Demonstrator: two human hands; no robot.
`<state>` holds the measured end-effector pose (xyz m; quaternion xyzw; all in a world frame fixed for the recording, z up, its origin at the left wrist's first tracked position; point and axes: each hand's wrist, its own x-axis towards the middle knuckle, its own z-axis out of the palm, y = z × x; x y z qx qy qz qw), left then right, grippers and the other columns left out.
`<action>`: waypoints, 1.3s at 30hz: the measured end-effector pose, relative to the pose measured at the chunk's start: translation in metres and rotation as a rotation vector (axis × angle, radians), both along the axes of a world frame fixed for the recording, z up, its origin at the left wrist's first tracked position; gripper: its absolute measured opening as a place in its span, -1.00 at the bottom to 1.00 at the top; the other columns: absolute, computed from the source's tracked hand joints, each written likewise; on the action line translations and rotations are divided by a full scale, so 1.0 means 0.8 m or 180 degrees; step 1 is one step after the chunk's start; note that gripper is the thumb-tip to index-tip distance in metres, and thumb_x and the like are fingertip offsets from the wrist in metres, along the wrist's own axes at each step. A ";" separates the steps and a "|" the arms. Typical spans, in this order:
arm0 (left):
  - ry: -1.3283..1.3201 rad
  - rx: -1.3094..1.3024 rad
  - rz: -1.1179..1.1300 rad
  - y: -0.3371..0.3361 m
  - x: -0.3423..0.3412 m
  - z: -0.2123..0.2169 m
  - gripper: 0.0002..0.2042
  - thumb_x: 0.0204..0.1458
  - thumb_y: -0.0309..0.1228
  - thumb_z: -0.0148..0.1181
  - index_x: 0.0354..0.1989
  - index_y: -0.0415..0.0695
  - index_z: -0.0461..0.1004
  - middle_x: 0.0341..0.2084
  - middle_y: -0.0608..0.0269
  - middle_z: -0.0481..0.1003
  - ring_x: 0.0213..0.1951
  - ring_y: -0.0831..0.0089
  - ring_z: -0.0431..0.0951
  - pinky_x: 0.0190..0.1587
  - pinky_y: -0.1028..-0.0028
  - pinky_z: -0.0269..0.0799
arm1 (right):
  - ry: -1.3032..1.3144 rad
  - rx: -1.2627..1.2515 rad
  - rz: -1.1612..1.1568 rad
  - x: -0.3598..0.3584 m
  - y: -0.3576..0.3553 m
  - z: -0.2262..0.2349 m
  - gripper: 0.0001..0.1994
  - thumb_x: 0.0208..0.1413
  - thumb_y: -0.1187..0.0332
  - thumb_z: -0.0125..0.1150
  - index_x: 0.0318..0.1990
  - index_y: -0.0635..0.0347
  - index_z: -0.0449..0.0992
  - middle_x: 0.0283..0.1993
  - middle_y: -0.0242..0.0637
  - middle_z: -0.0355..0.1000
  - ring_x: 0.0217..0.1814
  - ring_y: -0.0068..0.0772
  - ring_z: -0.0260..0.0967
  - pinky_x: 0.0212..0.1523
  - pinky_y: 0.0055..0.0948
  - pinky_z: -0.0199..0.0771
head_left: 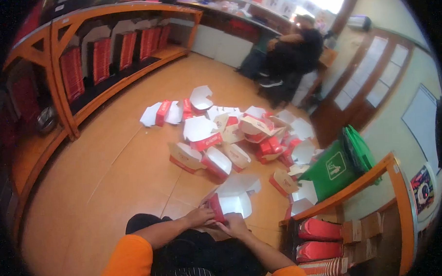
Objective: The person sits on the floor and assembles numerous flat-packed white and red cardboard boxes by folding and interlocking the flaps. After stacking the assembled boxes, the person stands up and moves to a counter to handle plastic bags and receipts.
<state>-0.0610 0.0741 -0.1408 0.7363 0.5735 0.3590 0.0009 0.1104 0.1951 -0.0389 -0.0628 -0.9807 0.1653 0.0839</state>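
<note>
My left hand [199,216] and my right hand [235,226] both grip a red and white paper food box [228,203], half folded, held just above my lap. Its white inside faces up and a red flap sits between my fingers. Another white flat sheet [239,184] lies right behind it on the floor. Beyond that, a heap of folded red and white boxes [230,137] is scattered over the tan tile floor [111,190].
Wooden shelving [67,70] with upright red box stacks curves along the left. A green bin [339,165] stands at right beside a wooden shelf [373,181] holding red stacks. A person in dark clothes [296,52] sits at the far counter. Doors are on the right.
</note>
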 end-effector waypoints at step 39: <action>-0.0544 -0.0531 0.0636 0.012 -0.003 -0.015 -0.72 0.00 -0.40 0.08 -0.10 -0.22 0.44 0.03 0.05 0.42 0.03 0.09 0.44 0.04 0.29 0.42 | -0.0523 -0.1151 -0.1438 -0.046 0.027 -0.045 -0.59 0.22 0.07 -0.08 -0.21 0.24 0.55 -0.26 0.14 0.49 -0.18 0.16 0.47 -0.10 -0.02 0.43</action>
